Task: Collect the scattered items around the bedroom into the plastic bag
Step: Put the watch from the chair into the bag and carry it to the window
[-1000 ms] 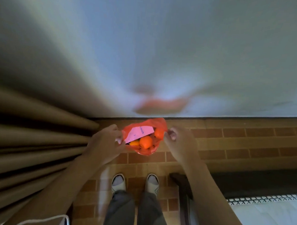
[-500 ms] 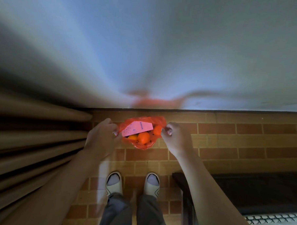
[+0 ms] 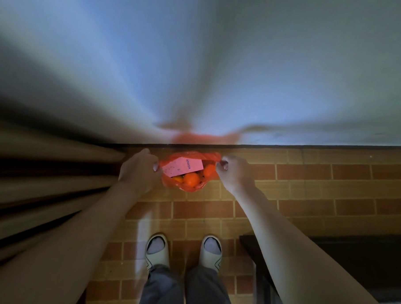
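Right at the grip: left hand (image 3: 140, 171) pinching the left rim of the red plastic bag (image 3: 189, 172), thumb and fingertips curled tight on the film. Right hand (image 3: 234, 171) doing the same on the right rim, fingers curled round a bunched corner. Mouth of the bag stretched open between the two, hanging in the air above the floor, no contact with the tiles below.

Inside, clearly on show: a pink card (image 3: 182, 167) printed "ANKER", lying tilted across the top of the load, near the left rim. Beneath and to the right of it, oranges (image 3: 191, 178), round and bright, packed together toward the bottom. Exact count hard to tell under the card.

Moving outward: both forearms bare, reaching in from the near edge. Below the bag, a brick-pattern tile floor (image 3: 307, 198) in orange and brown. Two feet in pale slippers (image 3: 157, 250) planted side by side near the bottom, grey trouser legs (image 3: 184, 291) above them in frame.

Left side: brown curtain (image 3: 44, 186) in heavy folds, just beside the left hand. Far side: a pale wall (image 3: 221, 72), blurred, with a reddish smear of reflection low on it behind the bag. Near right: a dark piece of furniture (image 3: 328, 260), edge just beside the right forearm.
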### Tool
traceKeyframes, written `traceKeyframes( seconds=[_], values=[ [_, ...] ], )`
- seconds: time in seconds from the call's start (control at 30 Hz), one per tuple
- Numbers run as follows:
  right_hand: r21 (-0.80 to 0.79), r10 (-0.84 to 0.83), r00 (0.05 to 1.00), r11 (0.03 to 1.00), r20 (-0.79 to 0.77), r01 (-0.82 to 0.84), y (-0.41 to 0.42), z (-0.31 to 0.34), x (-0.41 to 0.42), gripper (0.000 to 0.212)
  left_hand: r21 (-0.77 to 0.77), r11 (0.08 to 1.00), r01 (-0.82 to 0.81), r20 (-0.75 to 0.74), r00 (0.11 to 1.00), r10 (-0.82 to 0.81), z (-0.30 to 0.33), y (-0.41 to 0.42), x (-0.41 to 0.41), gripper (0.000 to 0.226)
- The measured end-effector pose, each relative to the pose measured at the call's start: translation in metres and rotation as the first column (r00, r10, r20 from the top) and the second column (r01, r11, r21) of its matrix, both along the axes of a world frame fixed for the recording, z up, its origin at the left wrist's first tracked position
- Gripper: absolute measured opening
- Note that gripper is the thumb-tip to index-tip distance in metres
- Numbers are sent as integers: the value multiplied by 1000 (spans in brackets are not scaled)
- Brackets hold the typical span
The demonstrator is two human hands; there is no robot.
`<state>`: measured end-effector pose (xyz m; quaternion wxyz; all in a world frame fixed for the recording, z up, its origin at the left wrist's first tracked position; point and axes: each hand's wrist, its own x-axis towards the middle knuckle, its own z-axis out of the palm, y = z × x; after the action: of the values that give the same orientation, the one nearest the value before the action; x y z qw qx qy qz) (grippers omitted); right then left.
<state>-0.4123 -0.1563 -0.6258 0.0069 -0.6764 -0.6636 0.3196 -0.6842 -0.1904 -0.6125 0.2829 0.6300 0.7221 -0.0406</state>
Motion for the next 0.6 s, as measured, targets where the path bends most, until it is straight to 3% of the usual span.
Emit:
traceKeyframes(
  seconds=[0.17, 0.37, 0.6],
  values=[
    [-39, 34, 999, 999, -20, -34, 9, -25, -15, 22, -48, 994, 96, -8, 995, -97, -15, 18, 1, 38],
    [-144, -86, 977, 988, -196, 58, 19, -49, -39, 22, -90, 992, 84, 61, 995, -79, -39, 33, 15, 33],
    [-236, -144, 957, 968, -253, 84, 33, -69, -53, 30, -69, 998, -2, 183, 983, 15, -62, 49, 22, 21]
  ],
)
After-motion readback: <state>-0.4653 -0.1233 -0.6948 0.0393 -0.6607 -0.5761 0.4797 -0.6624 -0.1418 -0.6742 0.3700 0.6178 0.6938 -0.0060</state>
